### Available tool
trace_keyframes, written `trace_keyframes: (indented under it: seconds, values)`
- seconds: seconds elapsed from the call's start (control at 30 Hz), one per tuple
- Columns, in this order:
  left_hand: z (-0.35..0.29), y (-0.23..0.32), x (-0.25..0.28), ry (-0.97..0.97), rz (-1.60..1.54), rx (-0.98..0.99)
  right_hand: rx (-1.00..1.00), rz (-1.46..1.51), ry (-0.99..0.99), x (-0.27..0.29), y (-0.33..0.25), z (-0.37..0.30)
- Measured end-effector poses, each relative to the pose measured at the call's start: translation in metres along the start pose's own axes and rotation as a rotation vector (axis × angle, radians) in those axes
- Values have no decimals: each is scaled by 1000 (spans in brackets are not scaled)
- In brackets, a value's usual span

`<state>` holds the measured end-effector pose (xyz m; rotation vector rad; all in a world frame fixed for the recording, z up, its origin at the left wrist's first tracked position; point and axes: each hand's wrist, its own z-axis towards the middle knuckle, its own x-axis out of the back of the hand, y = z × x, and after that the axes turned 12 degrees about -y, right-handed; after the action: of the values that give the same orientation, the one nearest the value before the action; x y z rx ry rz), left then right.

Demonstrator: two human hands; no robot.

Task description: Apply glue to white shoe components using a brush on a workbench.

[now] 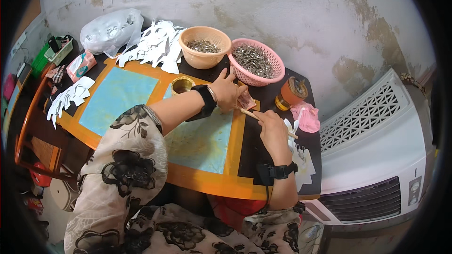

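Pinching a thin wooden stick: right hand, fingers closed round its middle, tip angled toward 10 o'clock, near the left hand. Clock read from middle of view; stick sits just off centre, 3 to 4 o'clock. Left hand has fingers partly spread beside a small pinkish block at 2 o'clock; can't tell if its thumb touches the stick tip. Black wristband on each wrist.

Dark table with blue sheets edged in orange. Open tub, yellowish smears, at 10, just beside left wrist. Peach basket between 11 and 12, pink basket at 1, both holding small metal pieces. Orange-brown jar between 2 and 3, crumpled pink bag at 3. White cut pieces heaped between 10 and 11.
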<state>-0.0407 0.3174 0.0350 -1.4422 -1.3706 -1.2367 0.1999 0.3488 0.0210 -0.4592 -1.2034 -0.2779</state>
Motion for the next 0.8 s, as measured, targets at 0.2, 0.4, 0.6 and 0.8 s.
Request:
trace_keyframes:
  seconds: [0.2, 0.4, 0.6, 0.8]
  values:
    - [5, -5, 3, 51, 249, -68, -65, -34, -36, 27, -18, -10]
    - [0, -11, 12, 0, 231, -122, -372, -71, 131, 101, -24, -65]
    - [48, -28, -77, 261, -745, -449, -210, 700, 536, 96, -48, -61]
    - [-2, 38, -3, 279, -118, -303, 17, 843, 531, 109, -58, -62]
